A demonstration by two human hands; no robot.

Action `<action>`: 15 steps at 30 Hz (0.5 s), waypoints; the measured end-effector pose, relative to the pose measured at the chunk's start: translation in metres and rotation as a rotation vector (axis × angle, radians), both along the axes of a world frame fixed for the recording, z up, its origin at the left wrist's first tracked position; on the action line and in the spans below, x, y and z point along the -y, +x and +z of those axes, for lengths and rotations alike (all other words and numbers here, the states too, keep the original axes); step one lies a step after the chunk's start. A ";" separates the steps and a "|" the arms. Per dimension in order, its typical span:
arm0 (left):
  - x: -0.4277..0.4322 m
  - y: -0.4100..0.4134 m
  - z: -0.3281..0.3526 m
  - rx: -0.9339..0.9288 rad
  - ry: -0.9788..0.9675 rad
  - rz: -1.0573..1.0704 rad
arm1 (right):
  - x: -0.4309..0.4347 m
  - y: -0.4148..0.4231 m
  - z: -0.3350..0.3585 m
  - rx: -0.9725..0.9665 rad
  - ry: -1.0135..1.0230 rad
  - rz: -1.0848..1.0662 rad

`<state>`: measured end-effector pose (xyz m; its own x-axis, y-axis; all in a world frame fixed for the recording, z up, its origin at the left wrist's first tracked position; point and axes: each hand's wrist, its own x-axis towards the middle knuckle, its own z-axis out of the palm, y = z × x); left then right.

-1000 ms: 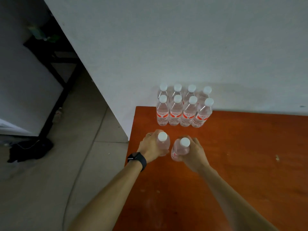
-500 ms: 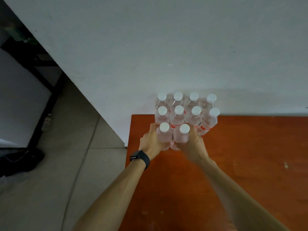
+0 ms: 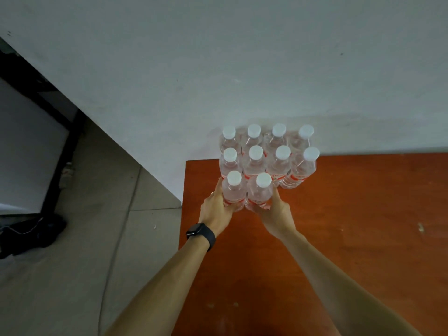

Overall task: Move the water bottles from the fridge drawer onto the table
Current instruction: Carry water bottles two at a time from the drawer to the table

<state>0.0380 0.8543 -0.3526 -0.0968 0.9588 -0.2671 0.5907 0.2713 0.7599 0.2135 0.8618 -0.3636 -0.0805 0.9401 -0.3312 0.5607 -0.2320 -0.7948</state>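
While both hands [image 3: 215, 209] seemingly grip bottles [image 3: 244, 195].

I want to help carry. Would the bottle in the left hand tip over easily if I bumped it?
Probably. The bottle in the left hand is tall and narrow, so a bump could topple it. It looks full, likely heavy for its size. The neighbouring bottles behind may prop it up.

A single head-worn wide-angle view looks steeply down and forward from above the person's forearms. The orange-brown wooden table [image 3: 351, 214] fills the near right, the grey tiled floor [image 3: 97, 238] the left, and the pale plaster wall [image 3: 242, 69] lies far ahead.
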 end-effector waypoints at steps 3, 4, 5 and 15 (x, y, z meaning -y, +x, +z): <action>-0.001 0.002 -0.004 0.007 0.004 0.039 | -0.006 -0.001 -0.002 0.008 -0.004 -0.002; -0.002 0.000 -0.005 0.008 -0.008 0.038 | -0.008 -0.001 -0.003 0.009 -0.009 0.001; -0.003 -0.002 -0.007 0.004 -0.019 0.034 | -0.010 -0.001 -0.003 0.010 -0.008 0.002; -0.004 -0.004 -0.006 0.013 -0.059 0.024 | -0.009 0.000 -0.001 0.026 -0.039 -0.019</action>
